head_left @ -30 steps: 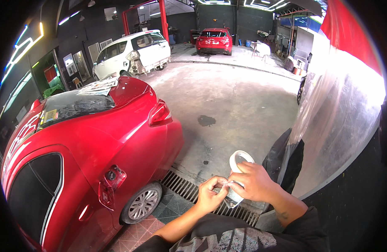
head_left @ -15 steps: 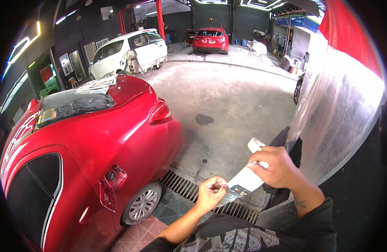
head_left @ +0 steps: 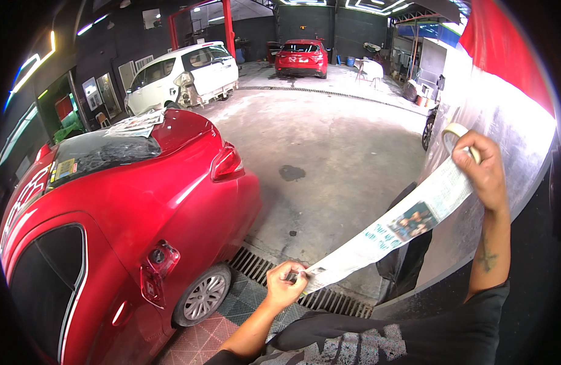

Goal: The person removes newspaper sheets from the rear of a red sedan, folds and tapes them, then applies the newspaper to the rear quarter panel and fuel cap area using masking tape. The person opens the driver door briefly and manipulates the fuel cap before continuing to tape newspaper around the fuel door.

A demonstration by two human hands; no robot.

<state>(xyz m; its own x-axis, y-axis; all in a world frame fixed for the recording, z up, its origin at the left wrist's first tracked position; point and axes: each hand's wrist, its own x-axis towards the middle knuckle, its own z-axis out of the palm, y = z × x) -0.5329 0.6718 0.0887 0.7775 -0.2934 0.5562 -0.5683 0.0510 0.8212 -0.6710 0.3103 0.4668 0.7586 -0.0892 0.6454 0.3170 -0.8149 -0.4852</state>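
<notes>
A long strip of newspaper [head_left: 387, 231] stretches slantwise between my two hands, with a dark printed picture near its middle. Its lower left end is pinched between thumb and fingers of my left hand [head_left: 285, 284]. Higher up, my right hand [head_left: 484, 170] is closed around a roll of cream masking tape [head_left: 455, 135], whose ring shows past the fingers. The strip's upper end meets that hand and the roll; how tape and paper join there is hidden by the fingers.
A red car [head_left: 164, 164] stands close at my left, its fuel flap recess [head_left: 163, 258] uncovered and newspaper sheets [head_left: 136, 123] on its rear. Clear plastic sheeting [head_left: 499, 109] hangs at right. A floor grate [head_left: 253, 263] runs below. Farther off are a white car [head_left: 210, 73] and another red car [head_left: 301, 59].
My right hand has moved up and to the right with the tape roll, drawing the newspaper strip out longer and straighter. My left hand, still pinching the end, has shifted slightly left.
</notes>
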